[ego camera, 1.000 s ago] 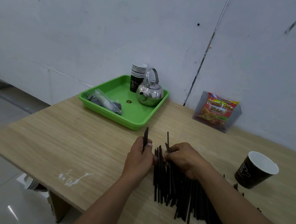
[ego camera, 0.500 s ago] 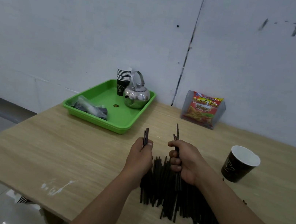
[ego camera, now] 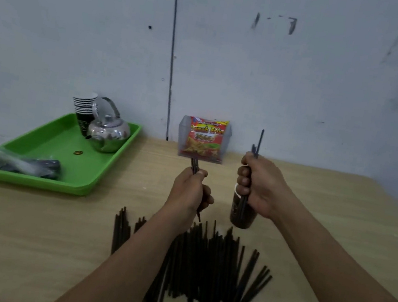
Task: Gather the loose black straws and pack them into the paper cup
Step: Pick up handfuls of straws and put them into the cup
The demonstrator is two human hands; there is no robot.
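Two small bunches of straws, one gripped upright in each fist: left hand (ego camera: pixel 190 191) waiting, right hand (ego camera: pixel 261 186) seemingly lowering its bunch into the paper cup (ego camera: pixel 241 215); loose pile (ego camera: pixel 204 265) remains.

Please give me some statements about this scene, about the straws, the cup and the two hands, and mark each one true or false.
1. Both hands hold black straws. True: the left hand and the right hand each grip a few, held roughly upright.
2. The pile of loose straws lies on the green tray. False: it lies on the wooden table; the green tray is at the far left.
3. The paper cup is partly hidden by the right hand. True.
4. The kettle stands on the bare table. False: it stands on the green tray, beside a stack of cups.
5. A snack packet stands by the wall. True.
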